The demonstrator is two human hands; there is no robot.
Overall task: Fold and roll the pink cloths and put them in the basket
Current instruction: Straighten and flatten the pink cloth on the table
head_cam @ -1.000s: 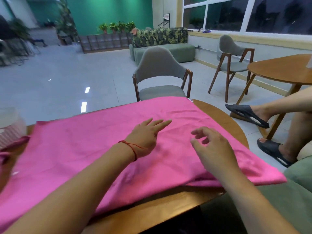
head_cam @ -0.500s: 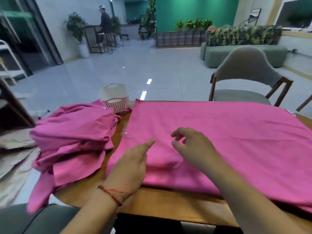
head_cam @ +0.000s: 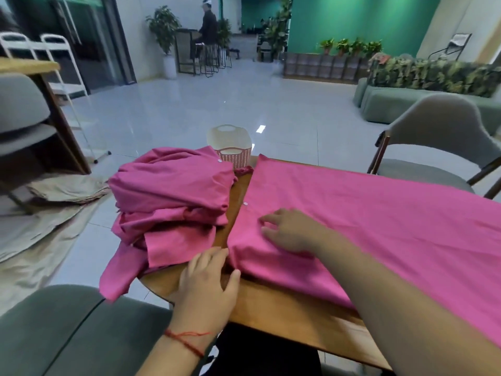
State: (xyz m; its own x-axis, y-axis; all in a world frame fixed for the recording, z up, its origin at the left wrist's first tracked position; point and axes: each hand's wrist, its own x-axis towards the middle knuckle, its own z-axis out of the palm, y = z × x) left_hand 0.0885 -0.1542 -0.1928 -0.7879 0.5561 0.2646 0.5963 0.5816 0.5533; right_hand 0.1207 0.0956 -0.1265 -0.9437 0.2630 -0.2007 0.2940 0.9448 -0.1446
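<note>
A large pink cloth (head_cam: 379,213) lies spread flat over the wooden table (head_cam: 284,310). My right hand (head_cam: 290,230) rests on it close to its left edge, fingers loosely bent. My left hand (head_cam: 208,280) lies at the cloth's near left corner, fingers straight, thumb touching the hem. A rumpled pile of pink cloths (head_cam: 170,202) sits on the table's left end and hangs over the edge. Behind the pile stands a small pink-and-cream basket (head_cam: 230,147).
A grey chair (head_cam: 439,147) stands at the table's far right. A grey-green cushion (head_cam: 59,332) is at lower left, beige fabric (head_cam: 40,218) lies on the floor to the left. A person stands far back at a counter.
The view swung left, bringing the pile and basket into sight. Both hands moved along the cloth to its left end; my left hand came off the cloth to its near corner.
</note>
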